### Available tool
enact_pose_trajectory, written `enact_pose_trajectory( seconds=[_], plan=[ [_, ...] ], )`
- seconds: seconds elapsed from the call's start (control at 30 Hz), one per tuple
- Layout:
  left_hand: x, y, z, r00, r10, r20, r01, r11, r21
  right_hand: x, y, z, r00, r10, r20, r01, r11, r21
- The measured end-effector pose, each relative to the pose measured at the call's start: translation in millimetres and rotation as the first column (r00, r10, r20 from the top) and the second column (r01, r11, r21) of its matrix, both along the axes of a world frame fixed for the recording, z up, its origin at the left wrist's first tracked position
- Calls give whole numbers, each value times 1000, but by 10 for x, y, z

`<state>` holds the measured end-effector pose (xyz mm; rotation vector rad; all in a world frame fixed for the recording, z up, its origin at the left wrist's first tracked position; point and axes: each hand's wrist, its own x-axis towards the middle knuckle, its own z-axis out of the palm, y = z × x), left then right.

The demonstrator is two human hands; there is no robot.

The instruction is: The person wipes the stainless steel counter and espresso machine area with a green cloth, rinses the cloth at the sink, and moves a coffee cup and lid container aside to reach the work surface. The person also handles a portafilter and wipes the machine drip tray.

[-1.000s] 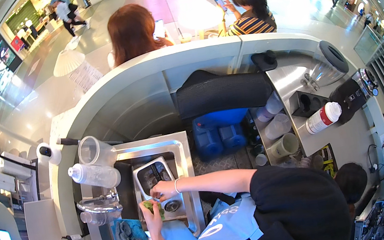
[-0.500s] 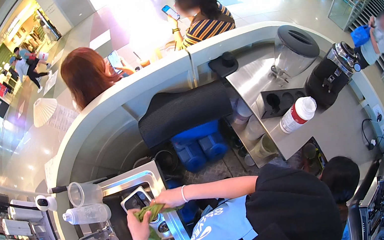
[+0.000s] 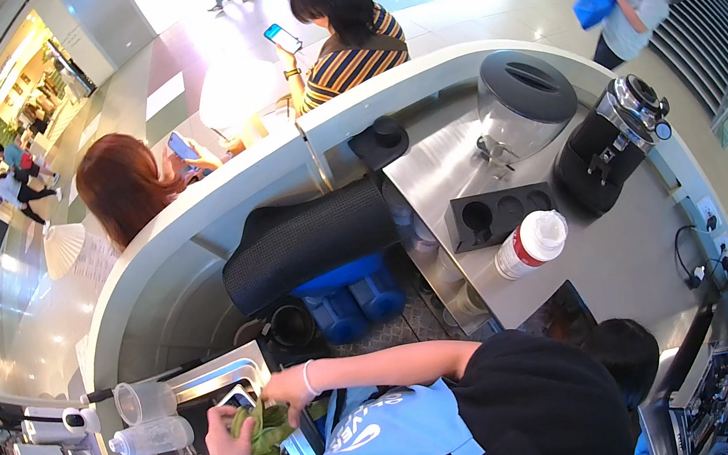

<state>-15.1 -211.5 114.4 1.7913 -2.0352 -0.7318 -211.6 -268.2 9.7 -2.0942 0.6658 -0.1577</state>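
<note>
Neither of my own hands is in view. At the lower middle a co-worker in a black shirt and light blue apron leans over a metal sink unit; the head shows at the right end of the body. Both of the co-worker's hands, one hand nearer the bottom and one hand with a white wristband, are on a crumpled green cloth. The cloth hangs over the sink area and partly covers what lies beneath it.
Left of the sink are a clear cup and a translucent bottle. A black mat drapes over blue jugs. On the right counter stand a red-and-white bottle, a black holder and a grinder.
The scene has shifted mostly left in the picture. The co-worker's hands have moved on the green cloth, which now looks more spread out. Beyond the barrier, a person with a blue bag appears larger.
</note>
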Motion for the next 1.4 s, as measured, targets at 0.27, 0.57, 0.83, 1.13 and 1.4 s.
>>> enact_pose_trajectory(
  seconds=[0.27, 0.57, 0.83, 1.13, 1.4],
  plan=[
    [-657, -814, 476, 731, -674, -112, 682, 713, 165, -943, -110, 241, 817, -377, 437, 471, 873, -128],
    [-1049, -2162, -328, 115, -762, -637, 983, -4, 182, -1760, 433, 317, 606, -710, 358, 716, 683, 144],
    [-1779, -1645, -2701, 741, 248, -624, 619, 106, 778, -1969, 1068, -985, -128, -948, -292, 559, -312, 768],
    [-1964, -1542, -2735, 745, -436, -505, 636, 233, 736, -2037, 1650, -1321, 216, -883, -417, 950, 91, 298],
    [-2537, -1514, -2299, 486, -799, -354, 862, 372, 343, -1792, 1554, -769, -226, -841, -492, 942, -60, -331]
  ],
)
